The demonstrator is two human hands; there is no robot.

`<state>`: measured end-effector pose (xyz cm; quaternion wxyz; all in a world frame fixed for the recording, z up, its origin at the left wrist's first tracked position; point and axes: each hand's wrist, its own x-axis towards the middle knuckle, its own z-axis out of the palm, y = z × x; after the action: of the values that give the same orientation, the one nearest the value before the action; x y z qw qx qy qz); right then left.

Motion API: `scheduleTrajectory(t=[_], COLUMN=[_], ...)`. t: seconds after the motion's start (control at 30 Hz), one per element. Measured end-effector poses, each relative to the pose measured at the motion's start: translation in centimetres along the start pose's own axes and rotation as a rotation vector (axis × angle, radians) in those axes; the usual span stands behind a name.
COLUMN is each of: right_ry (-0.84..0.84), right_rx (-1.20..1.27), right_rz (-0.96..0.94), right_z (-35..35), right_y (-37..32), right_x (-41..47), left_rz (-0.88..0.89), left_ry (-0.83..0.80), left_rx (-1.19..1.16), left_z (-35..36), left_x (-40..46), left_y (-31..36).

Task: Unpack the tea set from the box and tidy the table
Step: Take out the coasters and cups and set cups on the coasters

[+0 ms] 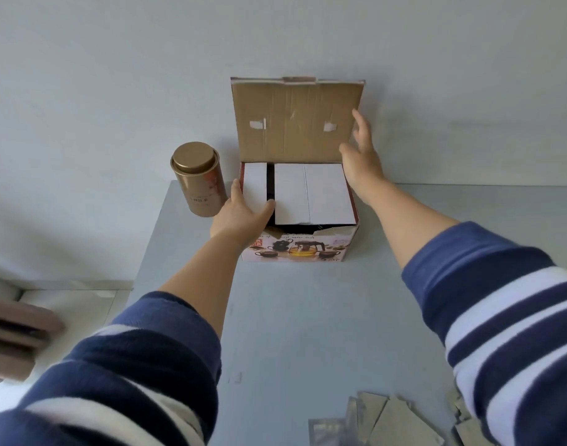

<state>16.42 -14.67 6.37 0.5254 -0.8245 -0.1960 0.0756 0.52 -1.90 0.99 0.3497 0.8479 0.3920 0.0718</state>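
Observation:
The tea set box (307,249) stands at the far edge of the grey table (291,317), its printed front showing a glass teapot and cups. Its brown lid flap (295,120) stands upright against the wall. Inside lie white cardboard inner boxes: a narrow one on the left (254,185) and a wider one (311,191) on the right. My left hand (240,214) grips the near end of the narrow white box at the box's left corner. With fingers spread, my right hand (361,156) rests against the lid flap's right edge.
A gold tea tin (198,180) with a round lid stands just left of the box, close to my left hand. Several silver foil packets (388,420) lie at the table's near right. A brown slatted object (15,336) sits off the table, lower left.

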Motion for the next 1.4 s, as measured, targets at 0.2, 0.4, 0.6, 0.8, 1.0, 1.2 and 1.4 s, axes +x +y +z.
scheduleTrajectory(t=[0.2,0.4,0.6,0.8,1.0,1.2,1.4], right_ry=[-0.155,-0.208,-0.398,-0.526,-0.146,0.388,0.295], right_rx=[-0.116,-0.175,-0.621,-0.855,-0.512,0.750,0.882], right_rz=[0.167,0.193,0.157,0.141,-0.119,0.466,0.887], right_z=[2.1,1.2,0.7,0.3,-1.3,-3.3,-2.7], right_y=[1.4,1.9,3.2,3.1,4.1,5.7,8.6], right_x=[2.6,2.2,-2.5,-5.9,-6.8,-6.8,-8.4], left_rz=[-0.041,-0.058,-0.295,-0.010,-0.004,0.010,-0.014], left_ry=[0.020,-0.067,-0.217,0.151,0.152,0.215,0.195], left_rx=[0.031,-0.262,-0.635,-0.123,0.131,0.204,0.237], left_z=[0.0,-1.0,-2.8,-0.2,0.8,0.4,0.5], left_x=[0.6,-0.3,-0.8,-1.2,-2.2,-1.7,-1.4], left_y=[0.2,1.0,-1.3,-2.9,-0.8,0.0,0.2])
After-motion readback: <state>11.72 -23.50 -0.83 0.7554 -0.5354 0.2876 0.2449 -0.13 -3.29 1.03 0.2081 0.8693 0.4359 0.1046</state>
